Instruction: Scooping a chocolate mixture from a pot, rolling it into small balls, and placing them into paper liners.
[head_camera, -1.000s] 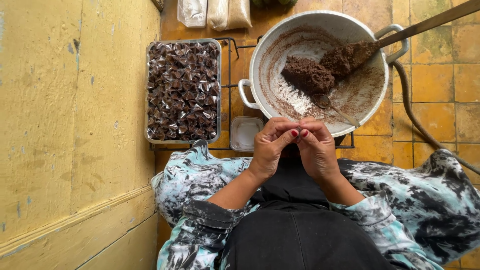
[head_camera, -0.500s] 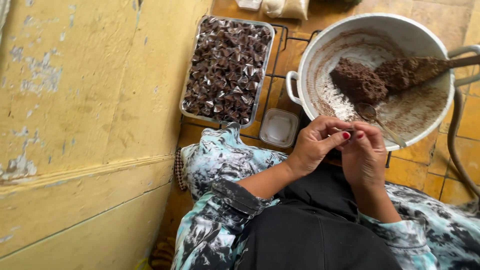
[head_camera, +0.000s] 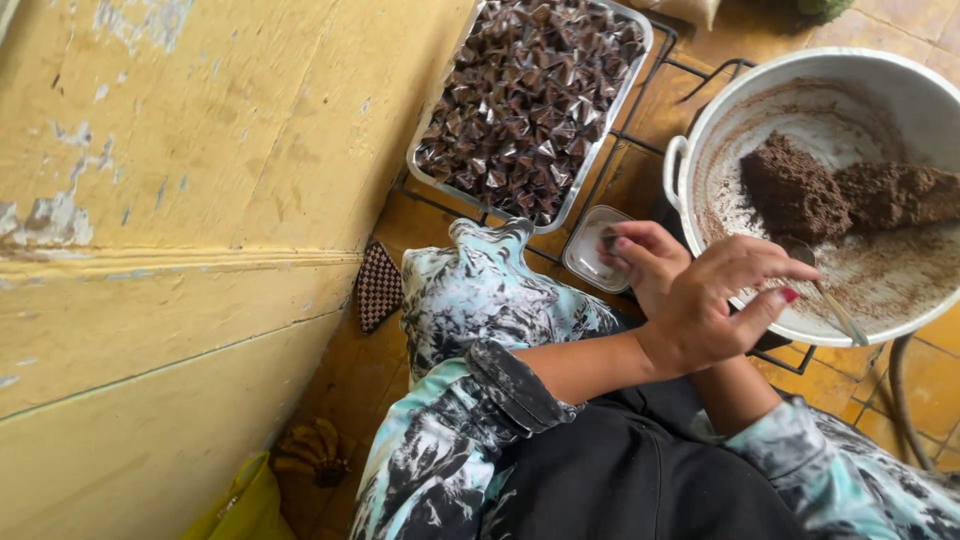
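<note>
My right hand (head_camera: 645, 262) reaches left under my left wrist and pinches a small dark wrapped piece (head_camera: 609, 238) just above a small clear plastic container (head_camera: 588, 268). My left hand (head_camera: 715, 300) hovers over the near rim of a big white pan (head_camera: 700, 130) with its fingers spread. Its thumb is close to a metal spoon (head_camera: 835, 305) lying in the pan. Lumps of brown paste (head_camera: 795, 190) lie inside the pan. A metal tray (head_camera: 420, 165) at the back is full of dark wrapped pieces (head_camera: 530, 100).
Tray and pan rest on a black wire rack (head_camera: 665, 60) over an orange tiled floor. A peeling yellow wall (head_camera: 150, 200) fills the left. A checkered pad (head_camera: 378, 287), a yellow bag (head_camera: 240, 500) and a hose (head_camera: 900, 400) lie nearby.
My hands have come apart from in front of me. The right hand has moved to the small container with the piece. The left hand has opened towards the pan. The view swung left.
</note>
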